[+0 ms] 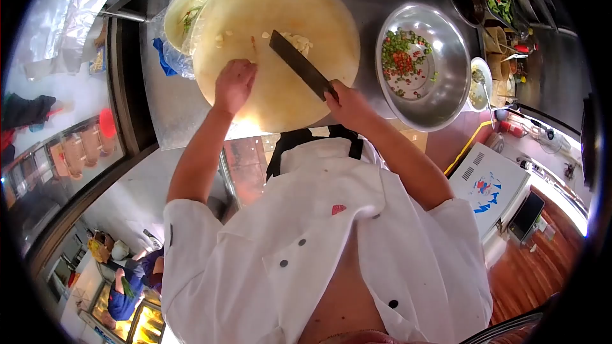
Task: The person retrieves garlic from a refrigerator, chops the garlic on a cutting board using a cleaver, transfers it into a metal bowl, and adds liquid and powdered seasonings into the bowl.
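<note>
My right hand (350, 108) grips the handle of a cleaver (299, 65), its dark blade slanting up and left across a round cutting board (255, 6). Beyond the blade lies a small heap of pale chopped pieces (298, 43), possibly garlic, partly covered by the cleaver. My left hand (234, 86) rests at the board's left side, apart from the blade, with fingers curled together. Whatever those fingers hold, if anything, is hidden. Just past them is a thin reddish-brown streak (253, 43), and a few pale bits (219, 39) sit farther left.
Right of the board stands a wide metal bowl (449, 83) with chopped green and red peppers (405, 57). A plastic-lined container (178, 16) is at the board's upper left. A white bowl (479, 92) with a spoon is far right. Another person (124, 293) appears lower left.
</note>
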Motion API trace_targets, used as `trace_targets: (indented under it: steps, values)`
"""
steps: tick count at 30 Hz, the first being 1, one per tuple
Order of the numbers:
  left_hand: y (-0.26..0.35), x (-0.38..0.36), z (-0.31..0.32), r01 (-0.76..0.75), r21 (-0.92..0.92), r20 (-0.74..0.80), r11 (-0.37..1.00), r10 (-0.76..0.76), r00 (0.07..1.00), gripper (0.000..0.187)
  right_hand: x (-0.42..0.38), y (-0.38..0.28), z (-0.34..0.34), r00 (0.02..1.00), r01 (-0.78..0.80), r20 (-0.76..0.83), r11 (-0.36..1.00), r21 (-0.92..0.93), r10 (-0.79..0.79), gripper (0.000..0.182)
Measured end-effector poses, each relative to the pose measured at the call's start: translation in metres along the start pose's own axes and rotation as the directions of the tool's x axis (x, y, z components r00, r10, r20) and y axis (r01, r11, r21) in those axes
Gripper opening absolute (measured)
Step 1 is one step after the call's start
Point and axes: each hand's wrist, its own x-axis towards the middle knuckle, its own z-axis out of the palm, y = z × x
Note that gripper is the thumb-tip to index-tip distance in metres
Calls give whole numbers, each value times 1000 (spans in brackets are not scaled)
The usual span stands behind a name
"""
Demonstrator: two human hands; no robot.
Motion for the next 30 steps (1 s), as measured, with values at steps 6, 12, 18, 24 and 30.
trace_targets:
  steps: [6,12,18,24,30]
  values:
    - [23,-12,4,51,-89,-93,995,-59,994,20,-11,-31,-12,996,-71,51,991,-114,77,25]
    - [21,-7,2,-24,-92,-103,995,14,995,20,-12,-38,-4,997,-32,73,993,-114,40,26]
    - [20,-3,4,-59,-1,-47,998,58,997,18,-16,-48,-4,1000,-4,25,991,-133,7,24]
    - [15,7,8,-54,-9,-30,999,53,998,19,-17,-46,-3,1000,-15,17,992,-125,18,24]
    - [9,10,9,-114,-10,6,993,114,994,20,-23,-51,1,999,6,41,991,-136,-1,25]
